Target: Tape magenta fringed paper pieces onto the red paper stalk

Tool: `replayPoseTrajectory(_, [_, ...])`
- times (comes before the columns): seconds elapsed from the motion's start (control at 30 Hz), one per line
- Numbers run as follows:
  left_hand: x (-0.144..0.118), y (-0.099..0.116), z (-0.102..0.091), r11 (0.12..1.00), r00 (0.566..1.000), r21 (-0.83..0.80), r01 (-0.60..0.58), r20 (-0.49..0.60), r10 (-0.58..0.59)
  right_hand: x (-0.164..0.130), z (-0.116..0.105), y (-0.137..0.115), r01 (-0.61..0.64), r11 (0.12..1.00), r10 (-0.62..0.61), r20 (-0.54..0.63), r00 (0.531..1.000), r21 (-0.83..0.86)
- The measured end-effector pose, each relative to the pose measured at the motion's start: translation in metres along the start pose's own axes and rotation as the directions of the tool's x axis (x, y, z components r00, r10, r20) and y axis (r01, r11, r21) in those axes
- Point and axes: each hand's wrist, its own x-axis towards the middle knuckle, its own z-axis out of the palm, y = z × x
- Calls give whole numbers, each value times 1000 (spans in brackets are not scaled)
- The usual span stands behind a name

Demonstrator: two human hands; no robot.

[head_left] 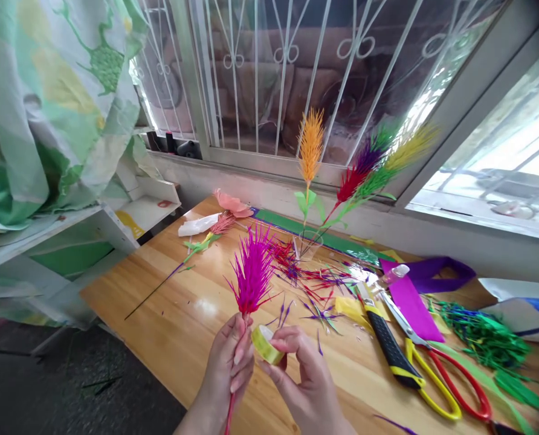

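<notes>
Left hand (pixel 234 356) holds the magenta plume (pixel 254 272) by its stem (pixel 229 414), fingers closed; just below the plume, right hand (pixel 302 370) pinches a yellow tape roll (pixel 264 347) between thumb and fingers.

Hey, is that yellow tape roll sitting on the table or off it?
Off the table: the right hand holds the tape roll between thumb and fingers, beside the left hand.
</notes>
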Motion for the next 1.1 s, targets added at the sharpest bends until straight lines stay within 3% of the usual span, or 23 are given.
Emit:
replayPoseTrajectory(0.2, [-2, 5, 1, 1000, 999, 12, 9, 51, -9, 4, 2, -4, -8, 1000, 8, -21, 1000, -22])
replayPoseTrajectory(0.47, [10, 4, -3, 925, 984, 359, -128, -72, 164, 7, -1, -4, -21, 994, 19, -25, 1000, -108])
replayPoseTrajectory(0.6, [12, 5, -3, 870, 971, 477, -129, -119, 209, 10, 3, -4, -27, 992, 24, -24, 999, -120])
replayPoseTrajectory(0.87, [4, 7, 7, 912, 974, 398, -96, -151, 168, 12, 11, -3, -84, 994, 80, -65, 995, -67])
replayPoseTrajectory(1.1, [13, 4, -7, 900, 966, 421, -113, -165, 198, 9, 15, 0, -96, 991, 90, -63, 994, -96])
